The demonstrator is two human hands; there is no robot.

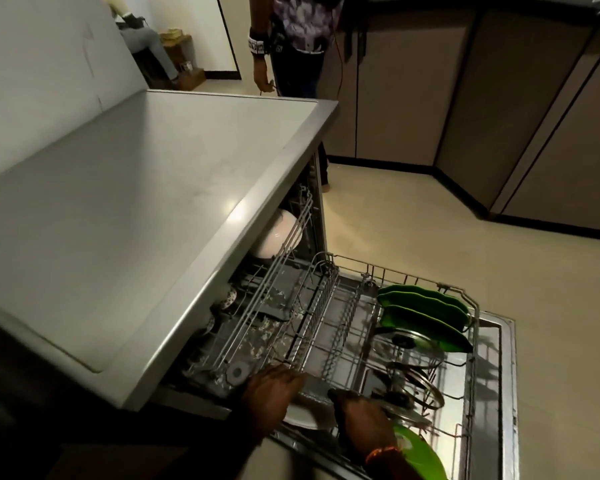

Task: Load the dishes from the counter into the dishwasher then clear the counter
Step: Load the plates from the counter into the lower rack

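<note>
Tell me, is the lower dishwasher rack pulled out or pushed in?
Pulled out: the lower rack sits over the open door, green plates exposed.

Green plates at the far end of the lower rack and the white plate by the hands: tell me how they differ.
The green plates stand on edge at the rack's far end, untouched; the white plate lies low at the near end, between the left hand and the right hand. Green is several, white is one. Both sit in the lower rack.

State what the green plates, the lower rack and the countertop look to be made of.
Green plates: likely glossy plastic or melamine, given the saturated colour and soft sheen. Lower rack: grey coated metal wire, seen in its thin bent rods. Countertop: apparently brushed stainless steel, matte grey with a bright glare along its rolled edge.
</note>
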